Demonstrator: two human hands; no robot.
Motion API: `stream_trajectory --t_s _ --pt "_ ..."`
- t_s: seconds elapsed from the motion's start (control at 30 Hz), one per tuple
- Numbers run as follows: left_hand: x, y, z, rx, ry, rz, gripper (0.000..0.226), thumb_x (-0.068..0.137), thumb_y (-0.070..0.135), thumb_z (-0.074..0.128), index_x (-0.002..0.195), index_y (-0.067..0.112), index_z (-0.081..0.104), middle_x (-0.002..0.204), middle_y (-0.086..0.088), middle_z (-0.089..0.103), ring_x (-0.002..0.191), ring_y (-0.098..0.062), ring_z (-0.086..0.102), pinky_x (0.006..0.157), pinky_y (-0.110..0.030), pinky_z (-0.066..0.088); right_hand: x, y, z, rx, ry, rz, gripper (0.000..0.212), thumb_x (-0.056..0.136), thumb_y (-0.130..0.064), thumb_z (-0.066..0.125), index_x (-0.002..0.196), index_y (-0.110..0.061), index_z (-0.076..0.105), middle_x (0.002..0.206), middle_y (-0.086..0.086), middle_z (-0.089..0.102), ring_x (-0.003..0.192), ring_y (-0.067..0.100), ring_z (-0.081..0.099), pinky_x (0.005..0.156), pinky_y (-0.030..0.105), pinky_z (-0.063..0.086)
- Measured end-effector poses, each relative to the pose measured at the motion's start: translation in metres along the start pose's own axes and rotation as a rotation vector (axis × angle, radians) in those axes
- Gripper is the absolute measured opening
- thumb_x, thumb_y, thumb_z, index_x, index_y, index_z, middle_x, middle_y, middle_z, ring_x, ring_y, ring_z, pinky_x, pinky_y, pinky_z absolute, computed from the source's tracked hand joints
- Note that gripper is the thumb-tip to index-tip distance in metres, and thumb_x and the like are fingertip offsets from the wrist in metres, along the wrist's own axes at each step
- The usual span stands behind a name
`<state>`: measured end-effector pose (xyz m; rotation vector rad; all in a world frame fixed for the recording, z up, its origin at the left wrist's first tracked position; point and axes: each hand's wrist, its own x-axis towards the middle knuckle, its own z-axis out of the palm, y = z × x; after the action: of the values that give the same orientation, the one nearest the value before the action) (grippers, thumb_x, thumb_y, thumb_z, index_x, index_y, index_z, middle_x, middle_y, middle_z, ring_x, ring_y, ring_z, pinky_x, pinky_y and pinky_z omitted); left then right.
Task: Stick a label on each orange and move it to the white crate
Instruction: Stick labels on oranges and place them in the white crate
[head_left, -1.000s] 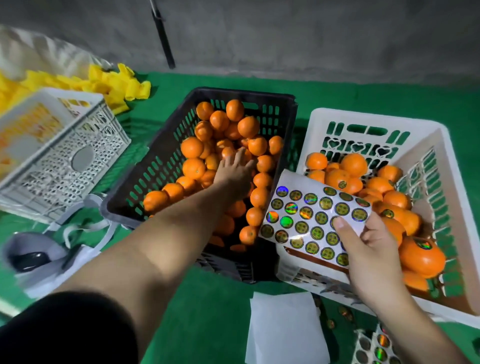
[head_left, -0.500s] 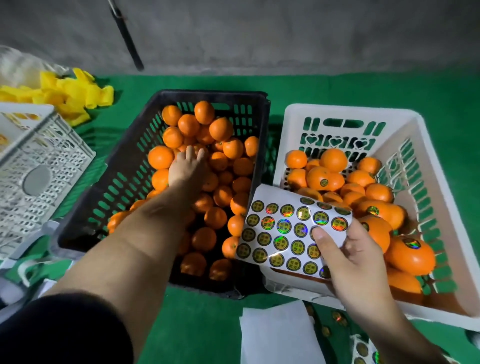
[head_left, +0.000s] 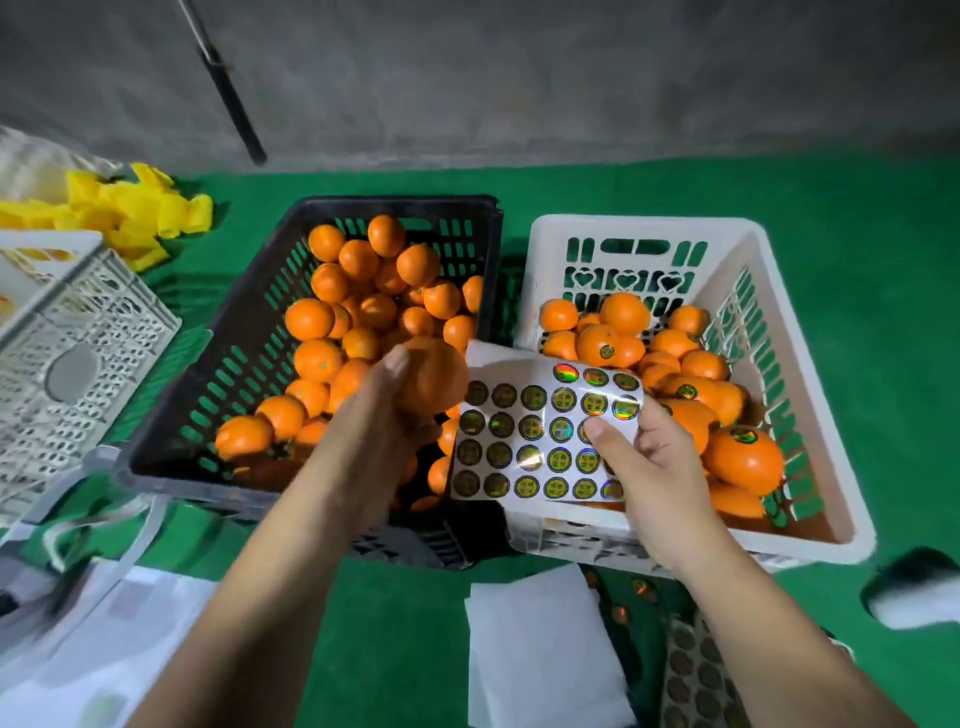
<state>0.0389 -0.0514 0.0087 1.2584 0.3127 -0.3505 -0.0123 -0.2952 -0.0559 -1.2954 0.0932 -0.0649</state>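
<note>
**One orange in the left hand, label sheet in the right**

The left hand (head_left: 387, 415) grips a single orange (head_left: 434, 376), fingers curled around it, and holds it raised above the near right part of the black crate (head_left: 208, 395), just beside the sticker sheet (head_left: 540, 431). The black crate is piled with unlabelled oranges (head_left: 358, 291). The right hand (head_left: 641, 467) pinches the sheet at its right edge, thumb pressed on the printed face, so the sheet hangs over the gap between the two crates and the near left corner of the white crate (head_left: 644, 228). The sheet carries rows of round holographic labels.

Inside the white crate lie labelled oranges (head_left: 743, 457), several with a round sticker showing on top. Both crates stand side by side on a green surface (head_left: 857, 270). In front of them lie a white paper sheet (head_left: 540, 649) and, partly visible, another sticker sheet (head_left: 696, 675). To the left stand a white perforated crate (head_left: 67, 364) and a heap of yellow wrappers (head_left: 135, 218).
</note>
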Motion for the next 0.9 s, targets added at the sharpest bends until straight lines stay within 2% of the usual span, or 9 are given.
stream_trajectory --t_s 0.13,0.23,0.37,0.43,0.57,0.67,0.73,0.8,0.9 --pt "-0.047 -0.018 0.008 -0.158 -0.12 0.175 0.08 0.079 0.064 0.067 0.148 0.026 0.051 0.144 -0.004 0.066 0.126 -0.015 0.067 0.102 -0.035 0.051 -0.022 -0.013 -0.001 0.07 -0.071 0.048 0.054 0.084 -0.044 0.084 0.133 -0.027 0.069 0.132 0.012 0.072 0.119 0.036 0.071 0.09 0.05 0.062" --pt "-0.068 -0.022 0.006 -0.078 -0.254 0.245 0.08 0.073 0.072 0.081 0.138 0.028 0.06 0.139 0.004 0.07 0.129 -0.014 0.065 0.098 -0.025 0.055 -0.043 -0.021 0.001 0.019 -0.158 0.025 0.045 0.092 -0.037 0.079 0.135 -0.026 0.068 0.132 0.01 0.072 0.119 0.033 0.071 0.087 0.042 0.063" --pt "-0.085 -0.028 0.006 0.042 -0.328 0.231 0.079 0.066 0.072 0.087 0.126 0.022 0.075 0.133 -0.019 0.071 0.127 -0.04 0.066 0.105 -0.057 0.055 -0.066 -0.029 0.013 -0.096 -0.124 -0.114 0.058 0.096 -0.012 0.07 0.144 -0.036 0.051 0.133 0.002 0.07 0.119 0.025 0.07 0.085 0.033 0.063" --pt "-0.09 -0.034 0.005 0.103 -0.266 0.238 0.081 0.061 0.072 0.09 0.122 0.021 0.074 0.126 -0.021 0.072 0.121 -0.042 0.068 0.105 -0.061 0.054 -0.074 -0.034 0.014 -0.318 -0.021 -0.258 0.081 0.093 -0.02 0.076 0.155 -0.042 0.028 0.145 0.004 0.055 0.129 0.022 0.062 0.094 0.03 0.059" --pt "-0.103 -0.042 0.006 0.206 -0.267 0.289 0.075 0.065 0.07 0.089 0.117 0.019 0.07 0.116 -0.02 0.072 0.107 -0.038 0.07 0.088 -0.043 0.057 -0.088 -0.043 0.011 -0.706 0.044 -0.534 0.105 0.089 -0.037 0.075 0.164 -0.03 0.002 0.165 0.016 0.018 0.154 0.032 0.029 0.118 0.031 0.04" --pt "-0.111 -0.046 0.007 0.209 -0.27 0.321 0.071 0.066 0.066 0.092 0.113 0.019 0.07 0.114 -0.015 0.074 0.101 -0.026 0.071 0.082 -0.031 0.057 -0.097 -0.056 0.013 -0.941 0.113 -0.689 0.085 0.09 -0.045 0.071 0.161 -0.035 0.025 0.165 0.003 0.017 0.154 0.026 0.022 0.125 0.033 0.024" --pt "-0.118 -0.047 0.01 0.216 -0.286 0.345 0.068 0.067 0.063 0.092 0.114 0.018 0.07 0.113 -0.009 0.075 0.1 -0.02 0.073 0.079 -0.027 0.058 -0.099 -0.064 0.012 -1.045 0.106 -0.755 0.051 0.093 -0.046 0.069 0.141 -0.032 0.058 0.155 -0.006 0.041 0.143 0.022 0.037 0.12 0.038 0.029" --pt "-0.123 -0.047 0.012 0.218 -0.307 0.36 0.068 0.067 0.061 0.092 0.114 0.018 0.069 0.112 -0.006 0.075 0.098 -0.019 0.074 0.076 -0.026 0.058 -0.099 -0.068 0.011 -1.019 0.056 -0.683 0.034 0.095 -0.044 0.071 0.123 -0.023 0.073 0.134 -0.011 0.063 0.128 0.019 0.055 0.107 0.046 0.043" --pt "-0.129 -0.044 0.013 0.219 -0.318 0.388 0.071 0.067 0.062 0.093 0.116 0.016 0.069 0.118 -0.014 0.072 0.102 -0.023 0.072 0.078 -0.028 0.058 -0.102 -0.074 0.012 -0.878 -0.041 -0.437 0.039 0.09 -0.049 0.073 0.121 -0.025 0.074 0.118 -0.02 0.068 0.117 0.008 0.063 0.098 0.026 0.048"
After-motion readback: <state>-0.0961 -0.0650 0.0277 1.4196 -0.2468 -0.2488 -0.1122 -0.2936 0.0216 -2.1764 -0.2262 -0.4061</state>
